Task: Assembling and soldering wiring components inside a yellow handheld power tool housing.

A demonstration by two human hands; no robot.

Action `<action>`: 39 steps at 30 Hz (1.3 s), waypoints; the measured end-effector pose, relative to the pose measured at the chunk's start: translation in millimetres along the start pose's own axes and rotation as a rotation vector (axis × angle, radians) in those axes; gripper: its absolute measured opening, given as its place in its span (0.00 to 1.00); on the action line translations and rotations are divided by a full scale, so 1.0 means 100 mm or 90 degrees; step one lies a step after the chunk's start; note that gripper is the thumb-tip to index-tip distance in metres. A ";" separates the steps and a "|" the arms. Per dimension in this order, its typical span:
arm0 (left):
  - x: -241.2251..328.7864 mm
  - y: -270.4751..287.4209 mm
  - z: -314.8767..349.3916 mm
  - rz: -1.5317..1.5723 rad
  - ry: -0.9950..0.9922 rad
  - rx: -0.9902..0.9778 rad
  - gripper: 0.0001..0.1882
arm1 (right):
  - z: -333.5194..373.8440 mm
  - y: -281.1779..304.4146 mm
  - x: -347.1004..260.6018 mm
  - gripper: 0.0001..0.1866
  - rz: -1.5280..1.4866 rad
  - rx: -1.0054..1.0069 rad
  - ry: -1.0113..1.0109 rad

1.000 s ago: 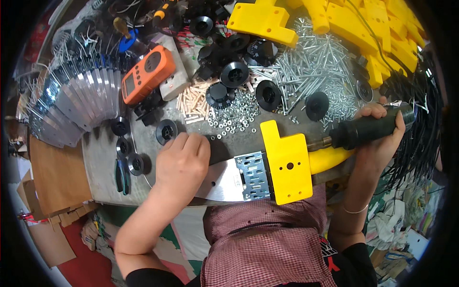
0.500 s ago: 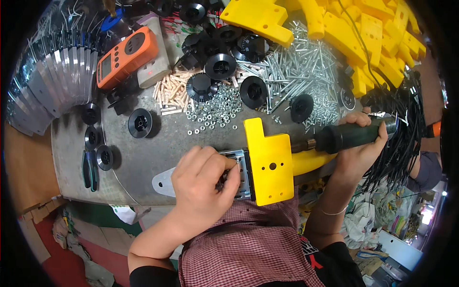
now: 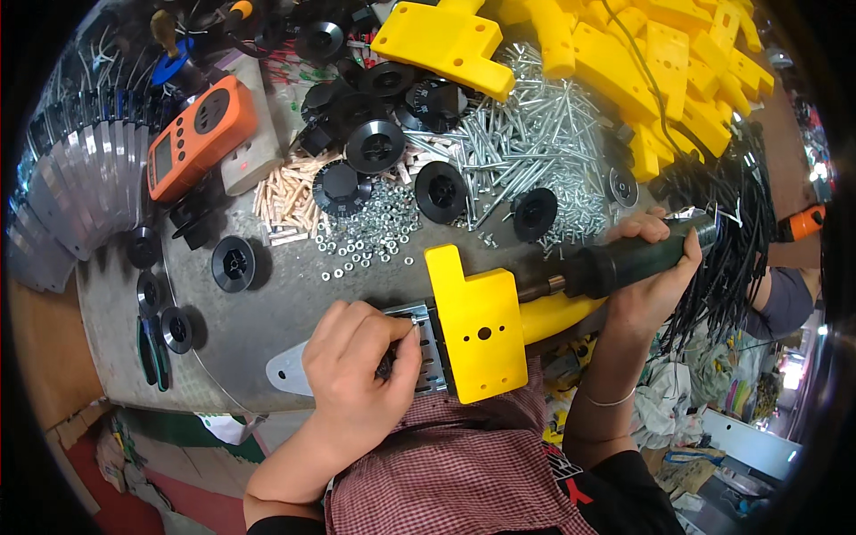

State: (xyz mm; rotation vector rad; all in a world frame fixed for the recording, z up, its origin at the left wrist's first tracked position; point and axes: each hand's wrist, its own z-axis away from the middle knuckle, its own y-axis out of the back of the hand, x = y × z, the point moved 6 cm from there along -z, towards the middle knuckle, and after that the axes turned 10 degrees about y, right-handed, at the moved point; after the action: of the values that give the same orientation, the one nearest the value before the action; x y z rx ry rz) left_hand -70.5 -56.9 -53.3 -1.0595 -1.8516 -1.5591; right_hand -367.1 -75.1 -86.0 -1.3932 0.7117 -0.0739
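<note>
Along the table's near edge lies a yellow plastic handle (image 3: pixel 486 334), its flat block joined to a slotted metal bracket (image 3: pixel 433 348) with a rounded metal plate (image 3: pixel 287 370) beyond. My left hand (image 3: pixel 357 366) bends over the bracket, thumb and forefinger pinched on a small shiny piece at its far edge, too small to make out. A dark power screwdriver (image 3: pixel 629 263) lies nearly level in my right hand (image 3: pixel 655 276), fingers wrapped round its body. Its tip points left, at the far side of the yellow block; where the bit ends is hidden.
Beyond my hands lie loose nuts (image 3: pixel 366 245), wooden-coloured pegs (image 3: pixel 283 205), long screws (image 3: pixel 526 134) and black knobs (image 3: pixel 441 192). Yellow handles (image 3: pixel 664 71) are heaped at far right, black cables (image 3: pixel 722 241) below them. An orange meter (image 3: pixel 201 138) and pliers (image 3: pixel 153 352) are left.
The whole view has shifted, so the table and both hands appear further left. My left pinch at the bracket and my right grip on the screwdriver look the same.
</note>
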 end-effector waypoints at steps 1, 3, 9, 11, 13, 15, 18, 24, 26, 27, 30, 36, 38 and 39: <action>0.00 0.00 -0.01 0.006 -0.004 -0.002 0.08 | 0.00 -0.02 0.00 0.19 0.011 -0.006 -0.001; 0.01 0.00 -0.02 -0.001 -0.008 -0.013 0.08 | 0.01 -0.05 -0.02 0.19 0.030 0.004 0.008; -0.07 0.03 -0.03 0.026 0.091 -0.012 0.11 | 0.01 -0.14 0.00 0.19 0.017 0.006 -0.004; -0.08 0.01 -0.04 0.047 0.082 -0.037 0.10 | 0.01 -0.12 0.00 0.20 0.019 0.014 -0.009; -0.08 0.01 -0.05 0.058 0.091 -0.043 0.09 | 0.01 -0.09 0.00 0.20 0.009 0.020 -0.010; -0.08 0.02 -0.06 0.066 0.105 -0.047 0.09 | 0.01 -0.10 0.01 0.20 0.015 0.021 -0.012; -0.07 0.02 -0.08 0.065 0.109 -0.065 0.08 | 0.00 -0.08 0.01 0.20 0.039 0.024 -0.007; -0.10 0.01 -0.11 0.088 0.130 -0.079 0.07 | 0.00 -0.09 0.00 0.20 0.038 0.032 -0.013; -0.08 0.01 -0.12 0.089 0.125 -0.080 0.07 | 0.00 -0.08 0.01 0.20 0.026 0.028 -0.018; -0.08 0.02 -0.12 0.085 0.128 -0.079 0.07 | 0.00 -0.06 0.01 0.20 0.024 0.030 -0.023; -0.09 0.01 -0.12 0.080 0.128 -0.079 0.07 | -0.01 -0.02 0.02 0.19 0.007 0.027 -0.015; -0.15 0.08 -0.11 0.108 0.125 -0.080 0.09 | 0.00 -0.22 -0.05 0.21 0.030 -0.048 0.021; -0.17 0.32 -0.14 0.005 0.121 -0.014 0.08 | 0.02 -0.25 -0.23 0.21 0.021 -0.073 0.049; -0.17 0.47 -0.15 -0.088 0.058 0.017 0.08 | 0.07 -0.28 -0.34 0.21 0.023 -0.094 0.071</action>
State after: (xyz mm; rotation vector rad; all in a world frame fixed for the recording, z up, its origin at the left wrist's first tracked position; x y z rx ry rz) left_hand -24.8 -73.7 -35.5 -0.8500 -1.9126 -1.6276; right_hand -380.6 -60.1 -46.7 -1.5253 0.8481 -0.0718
